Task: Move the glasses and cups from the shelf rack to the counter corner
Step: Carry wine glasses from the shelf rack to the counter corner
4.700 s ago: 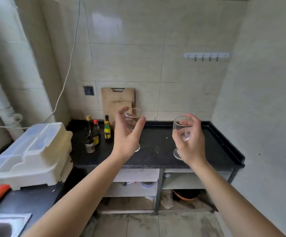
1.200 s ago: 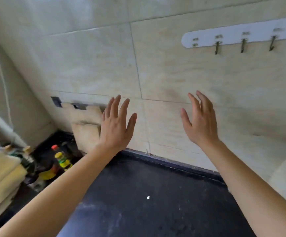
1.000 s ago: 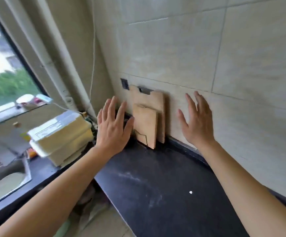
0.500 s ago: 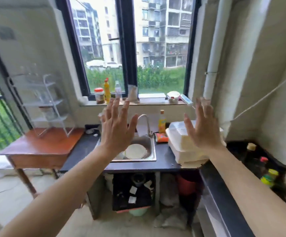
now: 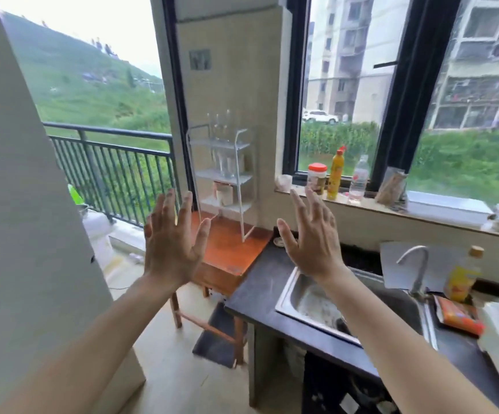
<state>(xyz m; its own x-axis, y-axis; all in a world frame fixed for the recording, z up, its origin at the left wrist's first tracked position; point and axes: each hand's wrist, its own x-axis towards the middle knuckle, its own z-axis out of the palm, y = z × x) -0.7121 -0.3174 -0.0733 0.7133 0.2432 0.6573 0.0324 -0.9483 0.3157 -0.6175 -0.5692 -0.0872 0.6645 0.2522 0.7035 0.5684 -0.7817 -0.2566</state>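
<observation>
Left hand (image 5: 172, 249) and right hand (image 5: 311, 243) raised side by side at mid-frame, backs toward the camera, fingers straight and spread, thumbs pointing inward, nothing held in either. Between and beyond them, a white wire rack (image 5: 240, 210) upright on a small wooden table (image 5: 230, 255), backed against the tiled pillar between the balcony opening and the window. On the top shelf, stemmed glasses (image 5: 218, 122), faint and blurred, number not clear. On the middle shelf, more clear tumblers (image 5: 227, 165) standing close together. On the lower shelf, a brownish cup (image 5: 223, 191), shape hard to make out. Both hands well short of the rack, touching neither it nor the table. Left fingertips in line with the table's left edge; right hand in front of the dark counter (image 5: 257, 291), just left of the steel sink (image 5: 296, 294). Faucet (image 5: 415, 264) behind the sink, a yellow oil bottle (image 5: 463, 276) just beside it, and an orange packet (image 5: 457, 315) flat on the counter in front of that bottle. Along the windowsill, a red-lidded jar (image 5: 317, 177), a yellow squeeze bottle (image 5: 335, 171) and a clear bottle (image 5: 358, 177) in a row. To the far left, a black balcony railing (image 5: 108, 162) with green hillside behind.
</observation>
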